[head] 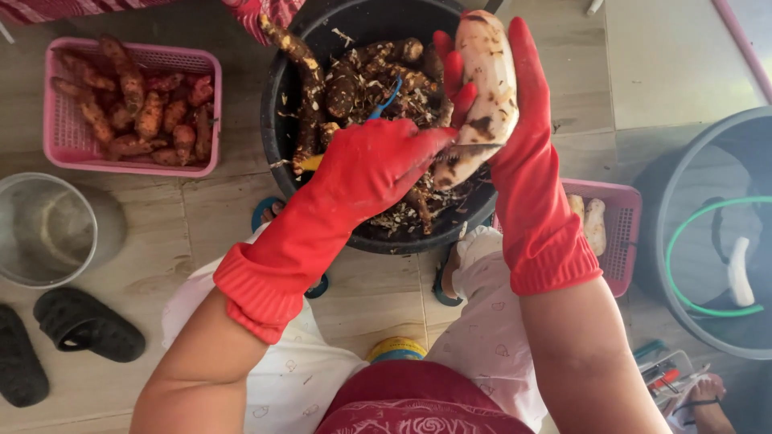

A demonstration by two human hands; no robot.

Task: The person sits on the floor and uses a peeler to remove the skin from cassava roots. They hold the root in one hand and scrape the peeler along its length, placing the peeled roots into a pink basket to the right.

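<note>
Black tub point(277, 120), on the floor between the knees, filled with dark peelings. Grey bin point(683, 185) at right, cut off by the frame edge. Pink basket point(72, 145) at left, holding unpeeled reddish roots. Right hand point(523, 137), red-gloved, grip closed round a half-peeled pale root point(489, 88) held above the tub; its long axis runs near-vertical in view, tip pointing away from the person. Left hand point(366, 165), red-gloved, grip closed on a blade meeting the root's lower end; the tool is mostly hidden, its kind unclear.
</note>
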